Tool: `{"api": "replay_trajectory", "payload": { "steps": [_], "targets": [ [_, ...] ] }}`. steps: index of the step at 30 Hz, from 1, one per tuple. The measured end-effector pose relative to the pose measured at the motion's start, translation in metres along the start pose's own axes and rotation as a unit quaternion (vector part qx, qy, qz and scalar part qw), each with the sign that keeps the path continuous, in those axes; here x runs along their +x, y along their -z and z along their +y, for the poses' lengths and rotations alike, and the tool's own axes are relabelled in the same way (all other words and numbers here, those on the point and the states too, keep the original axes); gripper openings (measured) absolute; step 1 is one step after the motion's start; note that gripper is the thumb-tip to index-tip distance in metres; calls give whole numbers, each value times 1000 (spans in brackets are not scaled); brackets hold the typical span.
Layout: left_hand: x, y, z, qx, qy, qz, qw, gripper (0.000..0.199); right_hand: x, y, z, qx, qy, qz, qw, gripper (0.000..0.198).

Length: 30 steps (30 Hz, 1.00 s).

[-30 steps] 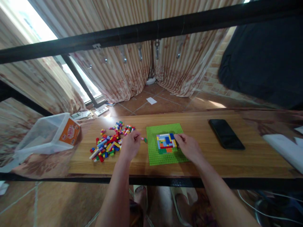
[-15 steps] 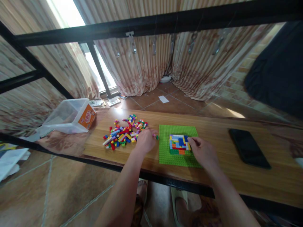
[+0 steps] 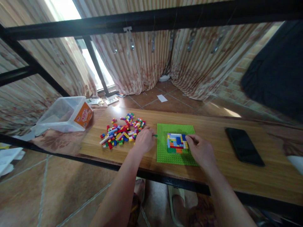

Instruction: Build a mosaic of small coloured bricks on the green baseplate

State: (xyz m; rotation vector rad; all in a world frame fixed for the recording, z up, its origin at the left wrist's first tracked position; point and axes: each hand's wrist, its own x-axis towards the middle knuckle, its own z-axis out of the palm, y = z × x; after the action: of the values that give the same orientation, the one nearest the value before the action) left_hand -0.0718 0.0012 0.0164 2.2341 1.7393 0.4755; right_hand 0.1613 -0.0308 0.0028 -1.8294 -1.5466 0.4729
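My left hand [image 3: 145, 139] is closed between the brick pile and the baseplate, fingertips pinching a small green building brick [image 3: 155, 136]. To its right lies the green studded baseplate [image 3: 163, 154], bearing a flat rectangular build of multicoloured bricks [image 3: 174, 144]. My right hand [image 3: 201, 149] has thumb and forefinger together at the build's upper right corner, touching it beside a blue brick [image 3: 184, 137]. Whatever is between those fingertips is hidden. A loose pile of mixed bricks [image 3: 121, 134] spreads just left of my left hand.
Everything lies on a narrow wooden table [image 3: 213, 170]. A black phone [image 3: 244, 146] rests at the right. A clear plastic tub [image 3: 63, 115] with an orange label stands at the left end. A black metal bar [image 3: 151, 23] crosses above, with hooks hanging beneath it.
My left hand has turned slightly, and the green brick now sticks out farther from its fingertips; pink beside it no longer shows. My right hand stays at the build's corner. The view shifted slightly.
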Motion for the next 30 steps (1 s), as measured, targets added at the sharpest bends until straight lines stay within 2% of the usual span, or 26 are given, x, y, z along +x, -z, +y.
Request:
{"api": "replay_trajectory", "payload": {
  "steps": [4,8,11,14,19,22,24,26,28,30],
  "targets": [
    [-3,4,11,-135,-9,-4,991,13,-10,-5,-15,181,42,-15,983,33],
    [-9,1,30,-300,-49,-33,952,8,-19,-11,-32,289,59,-75,953,28],
    [-13,-2,42,-400,-62,-64,912,7,-21,-11,-37,331,54,-77,939,19],
    [-14,-4,50,-466,-54,-76,880,7,-21,-9,-36,351,46,-76,932,18],
    [-15,-5,56,-492,-48,-83,865,8,-19,-7,-32,350,26,-92,932,23],
    [-16,-6,59,-531,-56,-102,839,7,-16,-3,-30,403,2,-123,907,27],
    [-14,-6,57,-535,-58,-96,838,8,-13,4,-26,447,-20,-122,886,26],
    [-11,-6,51,-520,-54,-61,850,8,-9,11,-19,465,-38,-85,880,22],
    [-6,-5,42,-503,-48,-27,863,8,-6,18,-10,435,-45,-40,899,18],
    [-3,-4,34,-477,-48,-19,877,9,-5,22,0,359,-37,-12,932,16]
  ]
}}
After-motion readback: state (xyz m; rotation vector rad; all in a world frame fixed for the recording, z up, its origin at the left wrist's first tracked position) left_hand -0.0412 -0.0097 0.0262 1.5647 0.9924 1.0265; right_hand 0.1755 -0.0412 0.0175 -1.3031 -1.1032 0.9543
